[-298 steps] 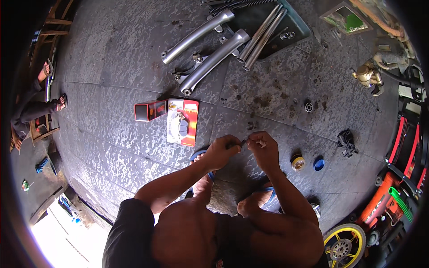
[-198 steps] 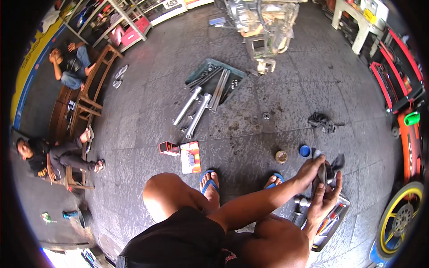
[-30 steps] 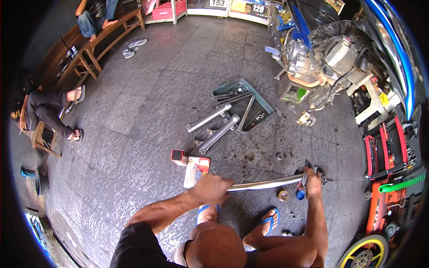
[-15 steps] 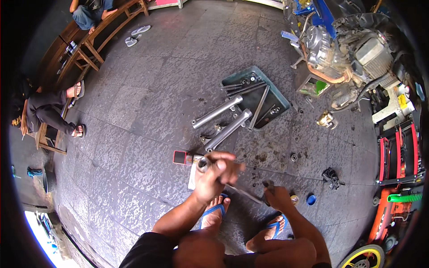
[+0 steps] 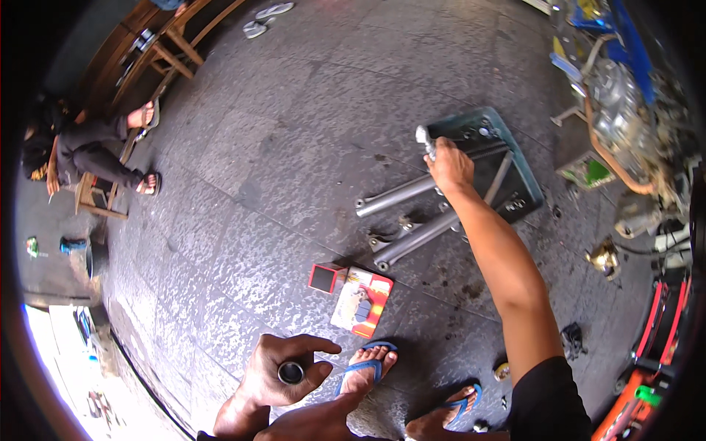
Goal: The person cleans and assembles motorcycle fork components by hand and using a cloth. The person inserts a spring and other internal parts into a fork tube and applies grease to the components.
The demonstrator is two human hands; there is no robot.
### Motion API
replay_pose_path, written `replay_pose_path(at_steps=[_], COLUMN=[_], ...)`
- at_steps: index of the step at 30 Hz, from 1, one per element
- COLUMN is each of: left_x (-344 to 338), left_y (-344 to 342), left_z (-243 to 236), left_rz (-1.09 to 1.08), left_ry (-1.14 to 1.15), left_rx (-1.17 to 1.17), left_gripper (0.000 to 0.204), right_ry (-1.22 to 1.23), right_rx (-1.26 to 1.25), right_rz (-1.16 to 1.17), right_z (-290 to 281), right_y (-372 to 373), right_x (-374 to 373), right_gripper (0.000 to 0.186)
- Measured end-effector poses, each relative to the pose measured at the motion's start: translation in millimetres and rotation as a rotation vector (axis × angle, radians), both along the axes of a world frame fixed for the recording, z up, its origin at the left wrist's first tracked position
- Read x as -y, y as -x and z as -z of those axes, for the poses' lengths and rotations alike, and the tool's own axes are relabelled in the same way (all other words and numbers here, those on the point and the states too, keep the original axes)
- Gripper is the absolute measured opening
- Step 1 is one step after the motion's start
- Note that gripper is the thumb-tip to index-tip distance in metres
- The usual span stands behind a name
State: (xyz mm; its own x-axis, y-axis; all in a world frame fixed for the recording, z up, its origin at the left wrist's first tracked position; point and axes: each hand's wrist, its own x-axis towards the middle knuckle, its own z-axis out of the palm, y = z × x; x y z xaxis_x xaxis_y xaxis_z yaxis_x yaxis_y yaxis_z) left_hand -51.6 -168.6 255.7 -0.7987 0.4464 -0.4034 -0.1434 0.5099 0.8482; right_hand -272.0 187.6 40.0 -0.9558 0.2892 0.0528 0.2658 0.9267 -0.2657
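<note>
In my left hand (image 5: 266, 364), low in the picture, is a metal tube (image 5: 290, 373) seen end-on, its round mouth dark inside. The tube's length is hidden by my fingers and the angle. My right arm is stretched far forward, and the right hand (image 5: 451, 167) is closed round a small silvery-white part (image 5: 423, 137) at the left rim of a blue-grey tray (image 5: 535, 185). Below that hand lie two silver fork legs (image 5: 393, 199), one partly behind my forearm. Loose metal parts and a rod (image 5: 499, 176) are in the tray.
A red box (image 5: 323, 278) and a flat package with a brake pad (image 5: 362, 309) lie before my left foot. Engine parts (image 5: 614, 103) and a gold-coloured part (image 5: 604, 257) stand at the right. A seated person (image 5: 99, 151) is beside a wooden bench on the left.
My right hand has gone from near my right foot up to the tray. The left hand with the tube has come down and left. The whole view has shifted.
</note>
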Motion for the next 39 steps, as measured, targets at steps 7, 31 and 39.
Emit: replay_pose_path(at_steps=[7, 31, 39], left_x=[23, -114, -129], left_y=[-12, -33, -74], left_z=[10, 24, -10], left_rz=[-0.2, -0.131, 0.186], left_ry=[-0.008, -0.437, -0.605], left_rx=[0.102, -0.043, -0.434], left_gripper=[0.024, 0.036, 0.02], right_ry=[-0.121, 2.055, 1.117], right_rx=[-0.022, -0.813, -0.683], right_rz=[0.011, 0.448, 0.261], right_z=[44, -161, -247], right_y=[44, -362, -415], right_x=[7, 147, 97], right_gripper=[0.035, 0.012, 0.028])
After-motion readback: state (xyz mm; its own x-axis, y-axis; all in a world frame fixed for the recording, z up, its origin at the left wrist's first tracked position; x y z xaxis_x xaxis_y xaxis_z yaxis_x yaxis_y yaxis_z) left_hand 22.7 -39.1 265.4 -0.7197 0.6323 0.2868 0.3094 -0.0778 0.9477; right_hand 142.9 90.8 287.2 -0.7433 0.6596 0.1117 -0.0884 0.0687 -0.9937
